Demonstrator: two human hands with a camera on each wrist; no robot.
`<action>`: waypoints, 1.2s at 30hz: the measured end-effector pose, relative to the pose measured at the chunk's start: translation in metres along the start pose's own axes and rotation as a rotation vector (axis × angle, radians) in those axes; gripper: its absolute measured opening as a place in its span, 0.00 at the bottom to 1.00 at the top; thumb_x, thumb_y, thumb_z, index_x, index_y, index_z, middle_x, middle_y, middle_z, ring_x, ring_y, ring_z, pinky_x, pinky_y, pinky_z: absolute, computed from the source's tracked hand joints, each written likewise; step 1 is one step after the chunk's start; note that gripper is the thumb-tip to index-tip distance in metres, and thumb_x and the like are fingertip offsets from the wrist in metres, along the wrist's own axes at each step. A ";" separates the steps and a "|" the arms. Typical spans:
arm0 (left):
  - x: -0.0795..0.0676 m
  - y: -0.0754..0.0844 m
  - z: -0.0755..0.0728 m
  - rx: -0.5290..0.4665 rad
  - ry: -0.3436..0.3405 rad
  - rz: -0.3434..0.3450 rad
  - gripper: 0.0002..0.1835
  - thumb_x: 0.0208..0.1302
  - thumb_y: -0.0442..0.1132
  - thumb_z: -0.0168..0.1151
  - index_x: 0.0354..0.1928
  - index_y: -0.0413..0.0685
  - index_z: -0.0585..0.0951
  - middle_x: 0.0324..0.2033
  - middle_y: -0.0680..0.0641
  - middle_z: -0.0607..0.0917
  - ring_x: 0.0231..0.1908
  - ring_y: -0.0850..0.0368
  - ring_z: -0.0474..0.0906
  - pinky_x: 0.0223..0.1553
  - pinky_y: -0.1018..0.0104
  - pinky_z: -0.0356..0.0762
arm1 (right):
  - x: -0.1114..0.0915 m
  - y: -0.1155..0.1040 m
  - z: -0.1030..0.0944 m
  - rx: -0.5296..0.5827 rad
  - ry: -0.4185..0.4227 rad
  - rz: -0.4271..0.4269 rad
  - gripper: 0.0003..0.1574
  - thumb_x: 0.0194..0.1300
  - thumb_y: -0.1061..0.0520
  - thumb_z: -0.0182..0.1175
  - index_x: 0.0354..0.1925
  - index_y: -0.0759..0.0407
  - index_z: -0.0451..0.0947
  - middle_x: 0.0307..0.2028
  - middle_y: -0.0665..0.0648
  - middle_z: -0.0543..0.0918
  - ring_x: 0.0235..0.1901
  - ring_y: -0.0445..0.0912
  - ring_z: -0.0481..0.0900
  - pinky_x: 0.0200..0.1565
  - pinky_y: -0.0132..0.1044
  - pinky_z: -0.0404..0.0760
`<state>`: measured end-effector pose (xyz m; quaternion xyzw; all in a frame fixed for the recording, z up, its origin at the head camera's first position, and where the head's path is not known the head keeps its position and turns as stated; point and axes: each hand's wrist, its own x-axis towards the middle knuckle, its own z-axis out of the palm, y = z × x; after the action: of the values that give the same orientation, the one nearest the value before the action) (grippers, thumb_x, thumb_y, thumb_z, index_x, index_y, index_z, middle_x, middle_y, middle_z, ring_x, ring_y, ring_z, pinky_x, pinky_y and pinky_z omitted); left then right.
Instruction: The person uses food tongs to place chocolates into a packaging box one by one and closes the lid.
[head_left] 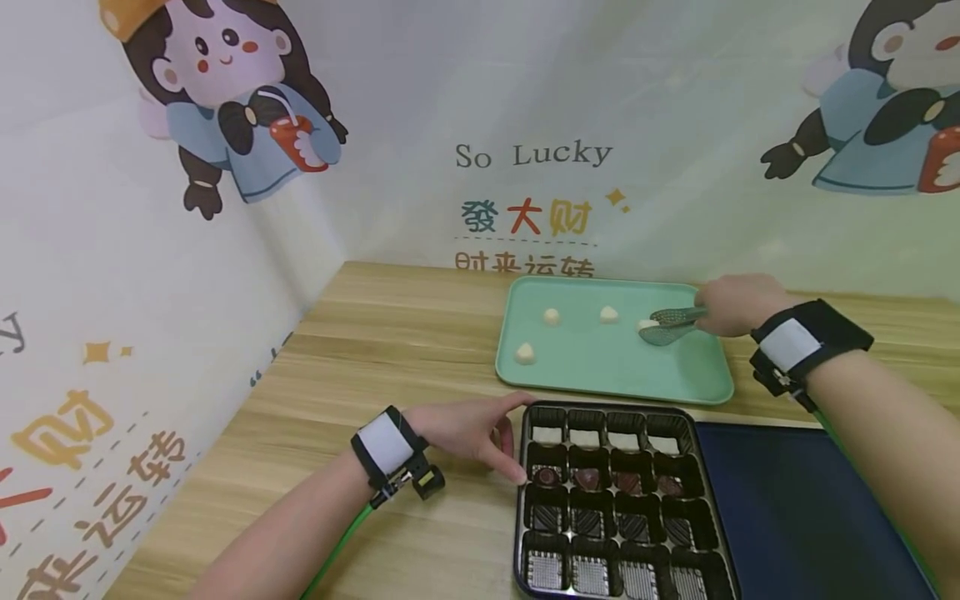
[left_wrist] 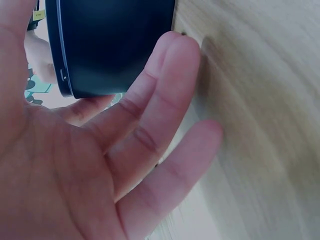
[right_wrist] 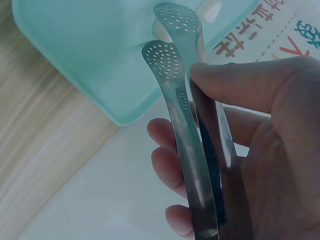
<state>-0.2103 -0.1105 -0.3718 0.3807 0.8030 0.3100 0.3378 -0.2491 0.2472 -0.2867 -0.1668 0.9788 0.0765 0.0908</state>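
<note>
My right hand (head_left: 738,302) grips metal tongs (right_wrist: 187,115) with perforated, rounded tips. In the head view, the tips stand around a small white piece (head_left: 643,323) on the mint-green tray (head_left: 660,367). Three more white pieces lie there, one of them near the left end (head_left: 525,353). Nearer to me is a black compartment box (head_left: 611,408). Reddish-brown chocolates (head_left: 587,477) fill its second row, and dark striped shapes show in the third. My left hand (head_left: 472,433) touches the box's far left corner and left side with index finger and thumb; its other fingers are beside the wall (left_wrist: 115,45).
A flat dark blue panel (head_left: 795,500) lies right of the box, under my right forearm. Behind the wooden table (head_left: 405,333) hangs a printed cloth backdrop (head_left: 405,150), which also runs along the left side. Green cables trail from both wrist straps.
</note>
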 end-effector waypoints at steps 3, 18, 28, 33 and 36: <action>0.001 0.000 0.000 0.001 -0.003 0.004 0.52 0.46 0.49 0.69 0.69 0.53 0.47 0.30 0.49 0.81 0.33 0.56 0.77 0.36 0.66 0.73 | 0.002 -0.004 -0.003 -0.016 -0.013 0.002 0.11 0.59 0.58 0.48 0.33 0.61 0.76 0.29 0.55 0.77 0.25 0.47 0.69 0.26 0.41 0.67; 0.002 -0.002 0.004 0.017 0.002 0.037 0.52 0.46 0.50 0.68 0.69 0.53 0.47 0.30 0.50 0.80 0.32 0.57 0.77 0.35 0.66 0.74 | -0.019 -0.017 -0.007 -0.033 0.098 -0.094 0.07 0.60 0.57 0.53 0.33 0.58 0.77 0.27 0.52 0.77 0.24 0.45 0.71 0.25 0.41 0.70; 0.002 -0.001 0.002 0.009 0.015 0.036 0.52 0.47 0.50 0.68 0.69 0.54 0.46 0.30 0.50 0.80 0.33 0.57 0.76 0.36 0.65 0.73 | -0.097 -0.073 -0.012 -0.148 0.347 -0.383 0.15 0.55 0.50 0.63 0.42 0.52 0.78 0.25 0.45 0.69 0.18 0.36 0.64 0.18 0.33 0.64; 0.002 -0.001 0.002 0.005 0.005 0.028 0.53 0.48 0.50 0.67 0.70 0.54 0.44 0.30 0.50 0.80 0.33 0.57 0.76 0.35 0.65 0.73 | -0.123 -0.114 -0.012 -0.151 0.338 -0.542 0.19 0.57 0.48 0.61 0.47 0.50 0.77 0.27 0.44 0.70 0.22 0.36 0.66 0.18 0.30 0.64; 0.004 0.000 0.002 0.008 0.005 0.026 0.53 0.48 0.51 0.67 0.70 0.54 0.44 0.30 0.49 0.80 0.33 0.57 0.76 0.35 0.65 0.73 | -0.131 -0.137 -0.012 -0.186 0.277 -0.605 0.21 0.58 0.45 0.60 0.49 0.48 0.75 0.30 0.44 0.72 0.26 0.37 0.69 0.19 0.29 0.66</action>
<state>-0.2106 -0.1071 -0.3745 0.3915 0.8002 0.3120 0.3301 -0.0826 0.1584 -0.2651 -0.4658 0.8769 0.1118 -0.0400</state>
